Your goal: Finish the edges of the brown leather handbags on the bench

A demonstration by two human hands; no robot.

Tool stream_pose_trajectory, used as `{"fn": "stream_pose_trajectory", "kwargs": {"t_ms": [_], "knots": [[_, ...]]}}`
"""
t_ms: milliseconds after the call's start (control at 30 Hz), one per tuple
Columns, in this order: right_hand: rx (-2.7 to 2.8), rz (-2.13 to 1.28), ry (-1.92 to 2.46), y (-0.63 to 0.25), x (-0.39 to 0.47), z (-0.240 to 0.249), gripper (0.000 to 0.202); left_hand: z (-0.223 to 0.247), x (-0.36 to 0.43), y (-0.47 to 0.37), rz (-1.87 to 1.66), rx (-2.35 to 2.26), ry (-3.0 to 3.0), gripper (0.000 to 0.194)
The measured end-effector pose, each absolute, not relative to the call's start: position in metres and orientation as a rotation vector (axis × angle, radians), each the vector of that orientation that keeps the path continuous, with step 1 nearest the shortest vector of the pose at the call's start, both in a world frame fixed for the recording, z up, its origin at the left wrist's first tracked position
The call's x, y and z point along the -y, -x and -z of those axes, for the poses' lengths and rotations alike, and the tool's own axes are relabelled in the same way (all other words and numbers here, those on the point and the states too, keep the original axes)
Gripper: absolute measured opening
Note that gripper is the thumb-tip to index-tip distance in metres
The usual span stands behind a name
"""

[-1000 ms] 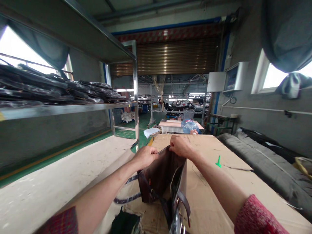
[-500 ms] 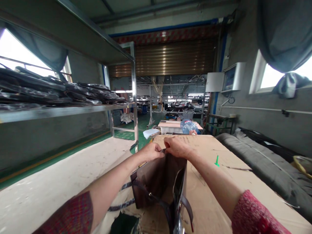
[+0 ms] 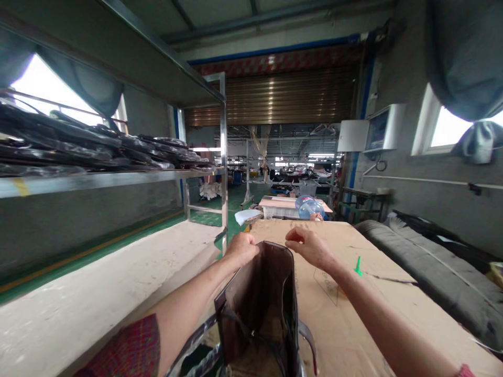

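As the brown bag (image 3: 239,303) stands: mouth upward, below both hands
Left hand (image 3: 241,250): fingers pinching the left corner of its far rim (image 3: 275,244)
Right hand (image 3: 312,250): fingers narrowly parted beside the right corner

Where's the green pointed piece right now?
In the head view, the green pointed piece is on the cardboard, right of the open brown bag, just beyond the person's right forearm.
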State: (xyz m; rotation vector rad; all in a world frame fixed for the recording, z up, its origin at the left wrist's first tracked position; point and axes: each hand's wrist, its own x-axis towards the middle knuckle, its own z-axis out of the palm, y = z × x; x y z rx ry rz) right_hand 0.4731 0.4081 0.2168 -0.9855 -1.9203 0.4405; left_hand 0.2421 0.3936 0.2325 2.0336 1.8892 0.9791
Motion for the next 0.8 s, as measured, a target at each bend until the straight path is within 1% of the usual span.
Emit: {"fn": "stream_pose_trajectory", "kwargs": {"t_ms": [100, 167, 267, 333, 400, 500, 700, 800], "knots": [[1.916, -0.412, 0.952, -0.465, -0.399, -0.220, 0.010, -0.231, -0.391, -0.245, -0.978, -1.874, -1.993, 0.003], [1.957, -0.325, 0.904, -0.456, -0.396, -0.227, 0.011, -0.231, -0.387, -0.249, -0.982, -1.843, -1.966, 0.002], [2.097, -0.071, 0.930, -0.440, -0.393, -0.241, 0.015, -0.231, -0.383, -0.253, -0.999, -1.828, -1.967, 0.006], [2.181, 0.102, 1.026, -0.431, -0.392, -0.247, 0.017, -0.230, -0.382, -0.253, -1.004, -1.846, -1.969, 0.003], [2.233, 0.217, 1.090, -0.424, -0.392, -0.249, 0.015, -0.228, -0.383, -0.251, -1.002, -1.851, -1.967, 0.001], [2.275, 0.316, 1.067, -0.421, -0.392, -0.247, 0.007, -0.225, -0.385, -0.249, -1.004, -1.851, -1.979, 0.005], [2.345, 0.513, 1.103, -0.417, -0.384, -0.250, 0.004, -0.225, -0.384, -0.250, -0.990, -1.857, -1.954, 0.006], [2.343, 0.495, 1.175, -0.414, -0.384, -0.252, 0.007, -0.226, -0.384, -0.250, -0.995, -1.836, -1.938, 0.006]]}}
